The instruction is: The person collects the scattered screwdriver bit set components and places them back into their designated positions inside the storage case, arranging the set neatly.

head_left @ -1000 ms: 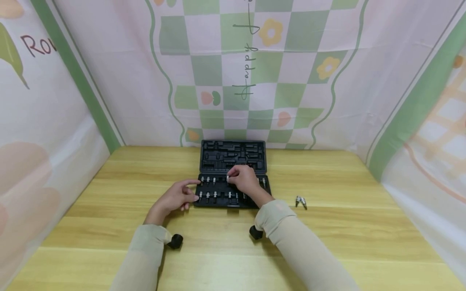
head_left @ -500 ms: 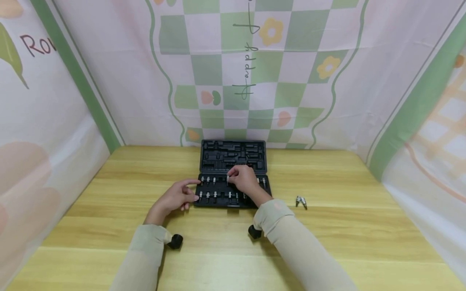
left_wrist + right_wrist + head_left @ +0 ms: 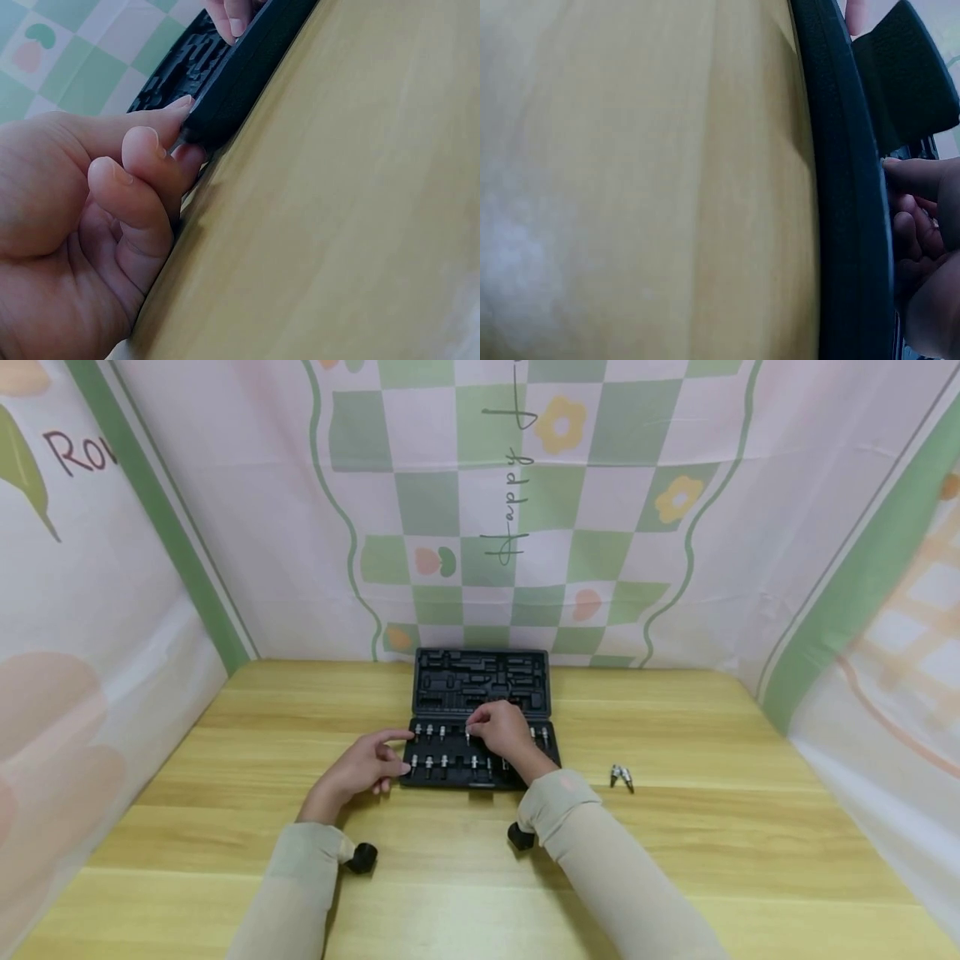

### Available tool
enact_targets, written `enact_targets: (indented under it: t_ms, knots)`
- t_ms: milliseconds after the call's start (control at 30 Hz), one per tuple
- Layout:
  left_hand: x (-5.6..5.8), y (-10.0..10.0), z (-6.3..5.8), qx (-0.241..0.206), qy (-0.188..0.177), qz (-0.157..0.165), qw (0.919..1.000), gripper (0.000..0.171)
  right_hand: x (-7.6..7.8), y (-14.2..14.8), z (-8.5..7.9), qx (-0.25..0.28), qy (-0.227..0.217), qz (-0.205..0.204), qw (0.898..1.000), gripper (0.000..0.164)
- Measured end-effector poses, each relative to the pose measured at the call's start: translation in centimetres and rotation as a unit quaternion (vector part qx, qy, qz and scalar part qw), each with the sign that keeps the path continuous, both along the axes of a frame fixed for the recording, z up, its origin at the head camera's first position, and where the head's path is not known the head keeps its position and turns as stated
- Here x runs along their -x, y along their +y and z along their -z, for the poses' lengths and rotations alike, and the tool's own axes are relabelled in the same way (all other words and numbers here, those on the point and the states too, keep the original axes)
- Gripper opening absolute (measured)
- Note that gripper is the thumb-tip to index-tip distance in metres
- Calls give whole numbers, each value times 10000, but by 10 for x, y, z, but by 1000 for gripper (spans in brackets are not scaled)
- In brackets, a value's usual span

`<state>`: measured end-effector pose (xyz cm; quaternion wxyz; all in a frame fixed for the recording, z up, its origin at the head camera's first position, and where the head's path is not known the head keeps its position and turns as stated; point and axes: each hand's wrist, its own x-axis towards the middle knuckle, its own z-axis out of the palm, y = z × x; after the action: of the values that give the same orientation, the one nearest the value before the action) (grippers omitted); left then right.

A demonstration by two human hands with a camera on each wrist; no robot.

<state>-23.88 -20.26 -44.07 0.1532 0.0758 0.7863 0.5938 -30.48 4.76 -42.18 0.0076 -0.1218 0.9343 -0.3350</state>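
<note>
A black socket case [image 3: 450, 747] lies unfolded on the table, its moulded lid [image 3: 482, 670] at the back. My left hand [image 3: 362, 768] holds the case's left side, thumb near the front corner and index finger farther back; in the left wrist view the thumb [image 3: 146, 127] rests on the rim. My right hand [image 3: 504, 732] reaches over the case and pinches a small silver bit socket [image 3: 468, 736] at the back row. Its fingertips partly cover that piece. More bit sockets [image 3: 429, 762] sit in two rows, some hidden under the right hand.
Two loose bit sockets [image 3: 621, 777] lie on the wooden table [image 3: 697, 843] to the right of the case. Printed fabric [image 3: 555, 552] hangs behind the table and along both sides. A black wrist camera [image 3: 363, 858] is on the left sleeve.
The right forearm has shifted slightly left, and more of the pinched bit socket shows below the fingertips. My left hand has stayed on the case's side.
</note>
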Motion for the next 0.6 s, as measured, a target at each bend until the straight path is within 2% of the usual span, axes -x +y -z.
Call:
enact_targets:
  t_ms: [600]
  knots:
    - [0, 0, -2, -2, 4, 58, 10000, 57, 2, -6, -4, -422, -18, 315, 9986, 10]
